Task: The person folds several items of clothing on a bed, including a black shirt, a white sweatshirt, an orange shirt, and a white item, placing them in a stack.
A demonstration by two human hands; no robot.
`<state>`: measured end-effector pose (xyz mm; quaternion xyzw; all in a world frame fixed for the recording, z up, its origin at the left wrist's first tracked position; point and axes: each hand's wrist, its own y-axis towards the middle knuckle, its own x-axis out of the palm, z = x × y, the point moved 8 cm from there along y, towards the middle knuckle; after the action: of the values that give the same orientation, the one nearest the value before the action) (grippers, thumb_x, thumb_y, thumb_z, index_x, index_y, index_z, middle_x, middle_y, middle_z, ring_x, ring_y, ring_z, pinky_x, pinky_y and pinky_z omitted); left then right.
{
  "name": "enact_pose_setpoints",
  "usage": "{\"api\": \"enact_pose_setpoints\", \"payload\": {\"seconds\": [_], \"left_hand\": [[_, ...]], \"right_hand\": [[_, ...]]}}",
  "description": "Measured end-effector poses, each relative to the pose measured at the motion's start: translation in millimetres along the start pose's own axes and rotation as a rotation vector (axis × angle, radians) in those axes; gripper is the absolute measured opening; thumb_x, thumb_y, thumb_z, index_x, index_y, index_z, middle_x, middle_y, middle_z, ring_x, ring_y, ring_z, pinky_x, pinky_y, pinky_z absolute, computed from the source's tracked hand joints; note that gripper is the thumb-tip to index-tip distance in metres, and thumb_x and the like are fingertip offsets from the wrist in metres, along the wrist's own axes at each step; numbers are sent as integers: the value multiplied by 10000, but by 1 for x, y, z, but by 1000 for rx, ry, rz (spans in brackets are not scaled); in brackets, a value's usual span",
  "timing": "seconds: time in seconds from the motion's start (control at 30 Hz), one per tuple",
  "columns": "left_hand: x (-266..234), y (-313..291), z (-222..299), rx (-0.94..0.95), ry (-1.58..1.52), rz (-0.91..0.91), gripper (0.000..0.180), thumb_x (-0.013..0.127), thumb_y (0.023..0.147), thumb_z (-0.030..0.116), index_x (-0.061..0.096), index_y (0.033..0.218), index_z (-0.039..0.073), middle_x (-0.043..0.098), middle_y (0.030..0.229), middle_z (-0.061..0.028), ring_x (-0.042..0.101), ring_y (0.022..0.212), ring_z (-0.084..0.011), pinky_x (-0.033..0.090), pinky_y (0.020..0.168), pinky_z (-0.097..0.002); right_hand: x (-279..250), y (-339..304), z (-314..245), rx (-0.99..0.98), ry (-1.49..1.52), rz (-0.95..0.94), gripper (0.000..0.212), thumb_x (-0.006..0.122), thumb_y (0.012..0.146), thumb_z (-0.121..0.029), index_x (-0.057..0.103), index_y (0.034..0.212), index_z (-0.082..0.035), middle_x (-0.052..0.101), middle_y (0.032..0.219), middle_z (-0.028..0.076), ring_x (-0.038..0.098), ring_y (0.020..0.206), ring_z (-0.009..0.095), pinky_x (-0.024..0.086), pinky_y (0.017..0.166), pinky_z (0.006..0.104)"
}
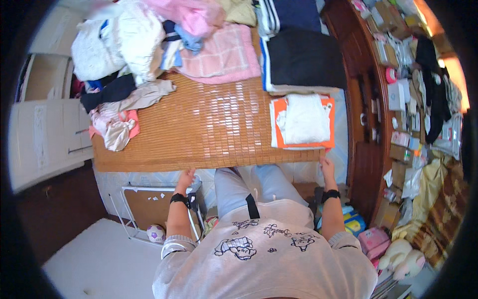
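My left hand (pixel 186 179) is at the near edge of the brown bamboo mat (pixel 199 117), fingers loosely apart and holding nothing I can see. My right hand (pixel 326 166) is by the mat's near right corner, just below a stack of folded clothes. Its fingers point up toward the stack, apart, with nothing visible in them. On top of that stack lies a folded white garment (pixel 306 119), over an orange folded garment (pixel 280 139). Black bands circle both wrists.
Behind the stack are folded black clothes (pixel 306 59). A pink checked cloth (pixel 221 57) and heaped white clothes (pixel 134 40) lie at the far left, with crumpled garments (pixel 117 124) nearer. A dark wooden cabinet (pixel 366 164) stands right; a white-framed folding table (pixel 149 204) leans below the mat.
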<state>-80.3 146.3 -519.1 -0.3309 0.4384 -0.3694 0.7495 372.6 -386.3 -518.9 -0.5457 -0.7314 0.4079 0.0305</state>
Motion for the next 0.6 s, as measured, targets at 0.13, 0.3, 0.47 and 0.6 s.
{"api": "enact_pose_setpoints", "payload": {"seconds": [0.13, 0.3, 0.47, 0.6], "left_hand": [[-4, -31, -19, -168, 63, -162, 484, 496, 817, 440, 495, 1056, 19, 601, 820, -117, 559, 608, -155, 449, 513, -272], [-31, -27, -3, -12, -133, -129, 538, 470, 809, 493, 494, 1066, 21, 615, 855, -97, 562, 652, -167, 453, 588, -309], [-65, -6, 29, 42, -182, -114, 478, 486, 819, 465, 511, 991, 19, 604, 824, -90, 561, 644, -158, 463, 585, -293], [-102, 18, 19, 94, -284, -150, 450, 484, 818, 463, 545, 952, 38, 597, 738, -63, 553, 595, -138, 449, 532, -269]], "right_hand": [[8, -14, 4, 18, -89, -166, 156, 505, 793, -149, 600, 881, -60, 551, 703, 16, 473, 541, 94, 381, 465, 230], [36, -35, -6, 159, -257, -300, 129, 514, 782, -173, 582, 808, -67, 532, 640, 20, 472, 495, 102, 365, 416, 234], [68, -56, -43, 148, -112, -337, 135, 503, 808, -205, 568, 790, -88, 529, 625, 13, 479, 486, 101, 370, 422, 230], [108, -85, -83, 100, -127, -344, 173, 491, 815, -219, 528, 701, -94, 504, 583, 11, 459, 458, 104, 346, 398, 233]]}}
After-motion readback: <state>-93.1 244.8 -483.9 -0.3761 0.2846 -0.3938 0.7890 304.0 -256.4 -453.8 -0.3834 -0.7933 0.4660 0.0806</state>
